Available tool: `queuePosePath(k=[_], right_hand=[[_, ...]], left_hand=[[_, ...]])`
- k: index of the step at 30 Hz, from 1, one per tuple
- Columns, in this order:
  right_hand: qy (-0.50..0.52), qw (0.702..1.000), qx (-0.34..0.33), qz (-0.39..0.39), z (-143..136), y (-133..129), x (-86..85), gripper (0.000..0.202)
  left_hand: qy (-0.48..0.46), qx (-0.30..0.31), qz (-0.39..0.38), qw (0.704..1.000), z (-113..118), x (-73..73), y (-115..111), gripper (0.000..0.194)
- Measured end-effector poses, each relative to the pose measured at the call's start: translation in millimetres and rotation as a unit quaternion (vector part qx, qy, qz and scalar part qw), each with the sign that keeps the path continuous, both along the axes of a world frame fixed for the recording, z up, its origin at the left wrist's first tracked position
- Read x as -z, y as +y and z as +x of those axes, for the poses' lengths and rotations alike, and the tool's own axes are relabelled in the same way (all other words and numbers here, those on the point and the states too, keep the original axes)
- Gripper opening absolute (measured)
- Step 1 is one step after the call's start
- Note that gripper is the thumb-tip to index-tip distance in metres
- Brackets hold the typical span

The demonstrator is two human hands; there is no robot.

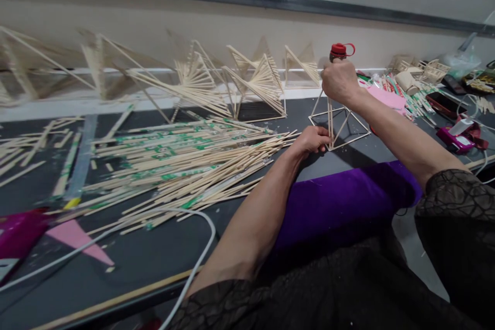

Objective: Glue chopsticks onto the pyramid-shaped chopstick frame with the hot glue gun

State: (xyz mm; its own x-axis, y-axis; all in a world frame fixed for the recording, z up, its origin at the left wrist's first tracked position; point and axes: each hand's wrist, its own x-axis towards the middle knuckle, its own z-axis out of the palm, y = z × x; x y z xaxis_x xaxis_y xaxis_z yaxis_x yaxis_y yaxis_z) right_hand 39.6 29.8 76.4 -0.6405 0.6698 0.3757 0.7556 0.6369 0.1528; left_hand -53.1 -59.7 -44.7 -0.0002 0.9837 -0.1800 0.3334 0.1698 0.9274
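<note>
My left hand (314, 140) is at the near corner of a small frame of thin wooden sticks (330, 118), its fingers pinched on the sticks close to the tabletop. Above that frame, my right hand (340, 81) is closed around a small dark bottle with a red cap (339, 50). The cap and its loop stick out over the top of the fist. The bottle's lower part is hidden by my hand, so I cannot tell whether it touches the sticks.
Loose sticks (216, 165) and wrappers lie left of my left forearm. Fan-shaped stick models (257, 82) stand along the wall. A purple cloth (344, 196) lies at the near edge. A white cable (209, 221) crosses the left side; a phone (444, 104) lies right.
</note>
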Motion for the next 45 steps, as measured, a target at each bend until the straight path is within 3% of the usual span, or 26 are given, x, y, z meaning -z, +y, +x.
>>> queuePosePath(k=[3,10,16,20,23,26,28,31,33,36,39,45], right_hand=[[-0.063,0.998,-0.02,0.02,2,-5,1.2,0.042],[-0.067,0.995,-0.059,0.048,5,-9,6.1,0.045],[0.029,0.998,-0.054,0.023,5,19,16.8,0.049],[0.098,0.994,-0.034,-0.017,5,31,15.2,0.039],[0.154,0.987,-0.043,-0.009,13,25,6.3,0.034],[0.243,0.966,-0.085,0.011,32,-1,3.4,0.029],[0.296,0.947,-0.123,-0.011,51,-25,13.4,0.028],[0.297,0.937,-0.15,-0.105,78,-55,47.3,0.021],[0.265,0.942,-0.135,-0.157,91,-62,74.3,0.019],[0.199,0.96,-0.082,-0.178,98,-59,105.0,0.019],[0.125,0.977,-0.059,-0.165,96,-53,117.5,0.022],[0.075,0.977,-0.093,-0.177,95,-48,118.9,0.027]], left_hand=[[-0.007,-0.006,0.002,1.0,0,0.1,0,0.013],[-0.025,-0.021,-0.001,0.999,0,-2.1,-2,0.009],[-0.033,-0.022,-0.003,0.999,3,-4.2,-3,0.007],[-0.033,-0.025,0.001,0.999,3,-3.8,-4,0.007],[-0.032,-0.028,-0.002,0.999,4,-3.3,-4,0.008],[-0.03,-0.03,0.0,0.999,4,-2.5,-4,0.003],[-0.027,-0.028,0.006,0.999,4,-2.2,-4,0.004],[-0.032,-0.021,0.015,0.999,5,-3.0,-4,0.009],[-0.038,-0.018,0.013,0.999,5,-4.2,-5,0.009],[-0.044,-0.026,0.001,0.999,5,-5.4,-5,0.01],[-0.049,-0.036,0.0,0.998,4,-5.0,-5,0.007],[-0.062,-0.036,-0.003,0.997,4,-5.1,-6,0.007]])
